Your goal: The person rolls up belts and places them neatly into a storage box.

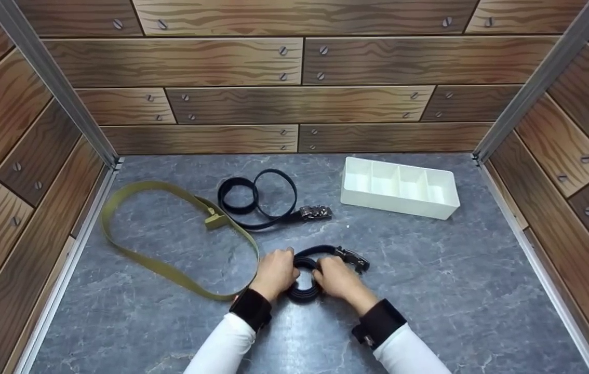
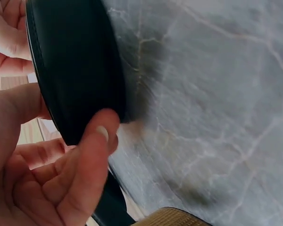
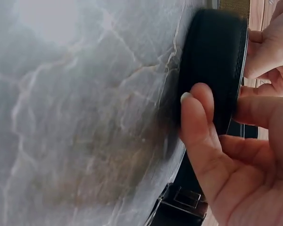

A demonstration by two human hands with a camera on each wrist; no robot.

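A dark leather belt (image 1: 303,297) lies wound into a coil on the grey marbled surface, its metal buckle end (image 1: 352,258) reaching out to the upper right. My left hand (image 1: 275,272) grips the coil's left side, thumb inside and fingers outside. On the opposite side, my right hand (image 1: 340,278) pinches the same coil. In the left wrist view, fingertips press against the smooth outer face of the belt (image 2: 75,66). The right wrist view has the right fingers curled round the stitched-edged belt (image 3: 214,61), with a buckle (image 3: 184,202) below.
Beyond the hands, a second black belt (image 1: 258,226) lies loosely looped with its buckle (image 1: 316,212) to the right. An olive webbing belt (image 1: 157,267) spreads in a wide loop at left, passing by my left wrist. A white divided tray (image 1: 396,204) stands at back right. Wood-patterned walls (image 1: 232,106) enclose the surface.
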